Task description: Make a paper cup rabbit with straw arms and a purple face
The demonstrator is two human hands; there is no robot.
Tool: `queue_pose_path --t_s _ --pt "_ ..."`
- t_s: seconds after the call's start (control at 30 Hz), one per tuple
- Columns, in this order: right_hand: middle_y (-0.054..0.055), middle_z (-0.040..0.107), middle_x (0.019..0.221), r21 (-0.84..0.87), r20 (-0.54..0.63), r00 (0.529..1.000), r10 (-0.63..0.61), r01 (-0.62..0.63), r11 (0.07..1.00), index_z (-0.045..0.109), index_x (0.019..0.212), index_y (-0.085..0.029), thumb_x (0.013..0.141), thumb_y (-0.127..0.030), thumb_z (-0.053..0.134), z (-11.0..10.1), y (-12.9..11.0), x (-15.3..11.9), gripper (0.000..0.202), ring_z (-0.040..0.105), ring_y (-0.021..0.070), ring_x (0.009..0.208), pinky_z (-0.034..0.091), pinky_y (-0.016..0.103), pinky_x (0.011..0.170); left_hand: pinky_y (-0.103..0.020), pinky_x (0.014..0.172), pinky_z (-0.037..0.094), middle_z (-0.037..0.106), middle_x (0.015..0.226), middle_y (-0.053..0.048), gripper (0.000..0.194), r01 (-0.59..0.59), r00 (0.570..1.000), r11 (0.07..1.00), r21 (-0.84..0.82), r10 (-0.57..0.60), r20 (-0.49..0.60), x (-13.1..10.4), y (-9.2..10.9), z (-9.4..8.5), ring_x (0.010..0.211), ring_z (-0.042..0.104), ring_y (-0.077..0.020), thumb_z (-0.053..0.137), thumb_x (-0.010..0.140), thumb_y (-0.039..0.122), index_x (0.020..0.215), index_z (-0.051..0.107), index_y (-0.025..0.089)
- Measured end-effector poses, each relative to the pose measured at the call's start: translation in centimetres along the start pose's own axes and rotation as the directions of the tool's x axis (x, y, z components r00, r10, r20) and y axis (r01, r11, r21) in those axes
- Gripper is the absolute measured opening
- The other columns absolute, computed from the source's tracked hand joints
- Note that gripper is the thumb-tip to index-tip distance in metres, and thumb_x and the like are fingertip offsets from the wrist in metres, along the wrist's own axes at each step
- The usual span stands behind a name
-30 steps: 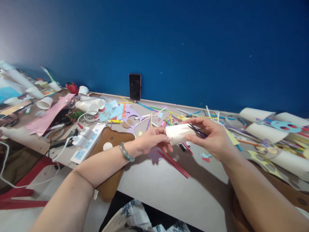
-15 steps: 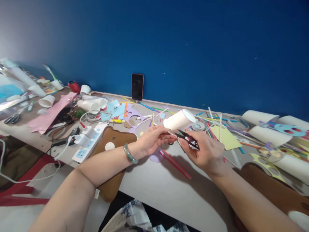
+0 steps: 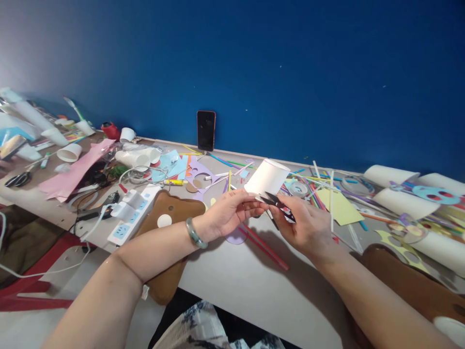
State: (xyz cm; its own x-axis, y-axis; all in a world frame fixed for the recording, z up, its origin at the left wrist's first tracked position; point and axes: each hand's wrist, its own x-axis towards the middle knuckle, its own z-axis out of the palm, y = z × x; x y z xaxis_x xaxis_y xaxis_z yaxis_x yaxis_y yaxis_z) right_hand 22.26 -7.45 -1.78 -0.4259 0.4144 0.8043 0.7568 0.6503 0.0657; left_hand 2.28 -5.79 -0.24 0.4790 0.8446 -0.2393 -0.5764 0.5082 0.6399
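A white paper cup [image 3: 267,177] is tilted just above my fingertips, at the centre of the view. My left hand [image 3: 232,212], with a green bangle at the wrist, pinches the cup's lower rim. In my right hand [image 3: 303,220] are black scissors [image 3: 271,199], their blades pointing left at my left fingertips and the rim. The exact spot between blades and paper is too small to tell. Beneath the hands, red straws [image 3: 269,249] and a purple paper disc [image 3: 237,234] lie on the table.
A phone [image 3: 206,131] leans on the blue wall. To the left are a power strip [image 3: 133,214], a brown cushion [image 3: 174,213] and pink paper [image 3: 78,169]. White cups [image 3: 407,203], straws and yellow paper [image 3: 341,206] lie to the right. Another person's hand [image 3: 9,157] shows at the far left.
The cup has turned more upright in my left hand. The scissors have shifted slightly and their blades look closer together. A person's hand has come in at the far left.
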Motion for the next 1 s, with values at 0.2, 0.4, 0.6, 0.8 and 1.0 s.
queue_pose_path --t_s 0.2,0.4,0.6,0.8,1.0 --pt "0.004 0.072 0.078 0.01 0.003 0.999 0.045 -0.045 0.999 0.063 0.11 -0.016 0.098 -0.025 0.063 -0.4 -0.7 0.4 0.015 0.065 0.016 0.063 0.045 0.026 0.058 -0.026 0.077 0.055 0.076 0.073 -0.006 0.01 -0.026 0.999 1.0 -0.003 0.026 0.031 -0.1 -0.1 0.0 0.069 0.073 -0.0132 0.076 0.079 0.017 0.078 0.067 0.011" --pt "0.002 0.071 0.078 0.081 0.016 0.993 0.121 -0.122 0.989 0.062 0.108 -0.017 0.099 -0.027 0.062 -0.6 -1.2 0.7 0.013 0.064 0.0133 0.061 0.044 0.024 0.057 -0.026 0.077 0.055 0.076 0.074 -0.006 0.012 -0.019 0.999 1.0 -0.014 0.02 0.035 -0.1 -0.2 0.0 0.069 0.073 -0.013 0.077 0.079 0.018 0.078 0.067 0.012" --pt "0.001 0.072 0.077 0.011 0.004 0.993 0.119 -0.119 0.993 0.063 0.109 -0.018 0.097 -0.025 0.065 -0.4 -1.1 0.3 0.014 0.063 0.0134 0.058 0.041 0.026 0.053 -0.029 0.079 0.054 0.076 0.075 -0.007 0.015 -0.027 1.0 1.0 -0.001 0.027 0.012 0.0 -0.5 -0.1 0.07 0.072 -0.0138 0.079 0.079 0.02 0.083 0.068 0.011" --pt "0.001 0.074 0.077 -0.004 0.031 0.99 0.141 -0.141 0.99 0.064 0.107 -0.019 0.097 -0.027 0.066 -0.7 -1.2 0.3 0.014 0.064 0.0133 0.057 0.04 0.026 0.053 -0.027 0.077 0.054 0.076 0.075 -0.007 0.016 -0.047 0.999 0.999 0.018 0.047 -0.013 -0.3 -0.4 0.1 0.07 0.073 -0.0138 0.079 0.079 0.021 0.082 0.067 0.011" --pt "0.001 0.073 0.073 -0.114 0.009 0.994 0.113 -0.111 0.987 0.062 0.106 -0.019 0.098 -0.028 0.065 -0.9 -1.7 0.5 0.013 0.063 0.0135 0.053 0.036 0.026 0.05 -0.027 0.077 0.055 0.076 0.076 -0.006 0.019 -0.06 0.998 0.998 0.032 0.061 -0.016 -0.4 -0.5 0.3 0.073 0.075 -0.0146 0.081 0.079 0.024 0.081 0.066 0.012"
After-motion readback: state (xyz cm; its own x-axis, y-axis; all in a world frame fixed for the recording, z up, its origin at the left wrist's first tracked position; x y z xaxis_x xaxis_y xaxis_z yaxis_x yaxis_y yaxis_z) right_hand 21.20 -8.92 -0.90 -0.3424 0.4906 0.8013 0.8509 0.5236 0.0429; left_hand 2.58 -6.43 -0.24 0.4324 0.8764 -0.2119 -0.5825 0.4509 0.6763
